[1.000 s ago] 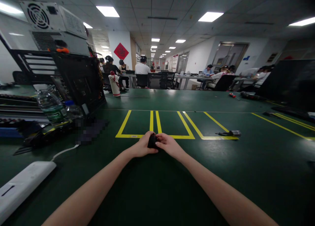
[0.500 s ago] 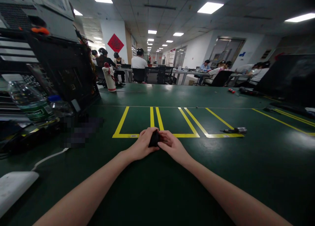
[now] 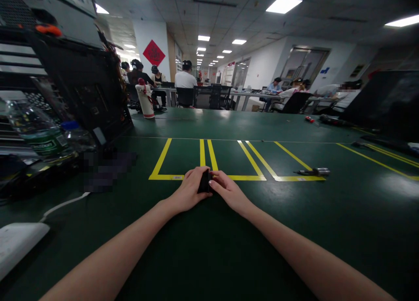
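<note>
Between my hands, above the dark green table point(image 3: 203, 253), is a small black object point(image 3: 203, 183); its exact kind does not show. My left hand point(image 3: 189, 188) wraps round its left side, fingers over the top and thumb along the near side. My right hand point(image 3: 229, 191) pinches its right edge with thumb and fingers, and the fingertips partly hide it. Both hands are just in front of the yellow tape point(image 3: 245, 178) marked on the table.
An electric screwdriver-like tool point(image 3: 316, 172) lies to the right on the tape. At left stand a water bottle point(image 3: 36, 128), a black computer case point(image 3: 88, 87) and a white power strip point(image 3: 21, 246). A white cylinder point(image 3: 145, 99) stands farther back. People sit at desks beyond.
My right thumb has shifted up and inward against the right edge of the black object. The left hand keeps its grip. The camera has tilted slightly.
</note>
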Demonstrator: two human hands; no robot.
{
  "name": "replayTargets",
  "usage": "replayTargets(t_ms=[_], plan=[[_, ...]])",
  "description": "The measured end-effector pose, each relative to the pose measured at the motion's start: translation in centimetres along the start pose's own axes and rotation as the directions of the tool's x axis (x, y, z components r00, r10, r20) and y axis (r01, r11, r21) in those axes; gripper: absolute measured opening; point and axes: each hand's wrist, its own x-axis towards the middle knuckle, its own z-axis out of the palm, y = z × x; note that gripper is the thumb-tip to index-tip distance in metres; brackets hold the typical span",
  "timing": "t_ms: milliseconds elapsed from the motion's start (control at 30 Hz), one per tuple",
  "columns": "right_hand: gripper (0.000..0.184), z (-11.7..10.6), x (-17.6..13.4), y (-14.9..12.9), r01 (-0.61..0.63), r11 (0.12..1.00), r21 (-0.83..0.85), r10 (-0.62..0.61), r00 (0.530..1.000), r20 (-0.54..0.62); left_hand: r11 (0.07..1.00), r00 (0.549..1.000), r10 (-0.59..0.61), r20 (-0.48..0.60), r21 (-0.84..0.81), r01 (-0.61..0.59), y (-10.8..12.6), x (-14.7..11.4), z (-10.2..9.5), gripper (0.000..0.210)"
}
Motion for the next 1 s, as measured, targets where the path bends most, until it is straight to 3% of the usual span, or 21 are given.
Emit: replayTargets(t_ms=[200, 333, 500, 633, 867, 1000], plan=[[0.027, -0.09, -0.48, -0.63, 0.003, 0.988, 0.155, -0.011, 0.998, 0.054, 1.000, 1.000, -0.006, -0.005, 0.003, 0.006, -0.07, -0.02, 0.08, 0.059], [0.016, 0.13, -0.40, -0.76, 0.016, 0.991, 0.134, -0.016, 1.000, -0.002, 1.000, 1.000, -0.005, 0.004, 0.004, 0.005, 0.16, -0.01, -0.06, 0.058], [0.020, 0.16, -0.26, -0.68, 0.024, 0.992, 0.122, -0.020, 0.999, -0.029, 1.000, 1.000, -0.002, 0.016, -0.010, 0.003, 0.52, -0.08, -0.23, 0.062], [0.025, 0.01, -0.15, -0.32, -0.013, 0.993, 0.116, 0.014, 1.000, -0.007, 1.000, 1.000, -0.023, 0.019, -0.009, 0.024, 0.55, -0.13, -0.25, 0.056], [0.027, -0.27, -0.18, -0.03, 0.033, 0.975, 0.221, -0.051, 0.996, 0.076, 0.998, 0.999, 0.039, 0.008, 0.039, -0.039, 0.20, -0.04, -0.14, 0.056], [0.017, -0.11, -0.23, -0.16, 0.035, 0.982, 0.188, -0.038, 0.999, 0.014, 0.999, 0.999, 0.036, 0.021, 0.034, -0.037, 0.34, -0.11, -0.33, 0.056]])
